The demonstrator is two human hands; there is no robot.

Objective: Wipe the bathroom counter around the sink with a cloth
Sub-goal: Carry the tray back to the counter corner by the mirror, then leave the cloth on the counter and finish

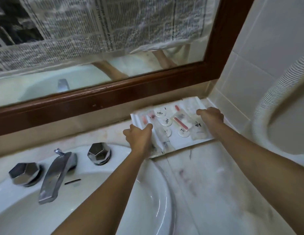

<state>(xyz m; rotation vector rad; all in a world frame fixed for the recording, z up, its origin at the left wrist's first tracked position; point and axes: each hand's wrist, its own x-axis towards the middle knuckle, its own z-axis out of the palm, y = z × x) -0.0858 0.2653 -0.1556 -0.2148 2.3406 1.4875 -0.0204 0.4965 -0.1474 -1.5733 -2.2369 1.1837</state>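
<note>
A white rectangular tray [181, 143] with several small toiletry packets and round white items sits on the marble counter [215, 180] in the back right corner. My left hand [139, 134] grips the tray's left edge. My right hand [211, 114] grips its right far edge. The tray's front edge looks slightly raised off the counter. The white sink [148, 192] lies to the left below my arms. No cloth is in view.
A chrome faucet [54, 173] with two faceted chrome knobs [24, 173] [99, 153] stands at the sink's back. A wood-framed mirror [114, 95] partly covered with newspaper runs behind. A tiled wall [249, 65] and a white ribbed hose [273, 92] are on the right.
</note>
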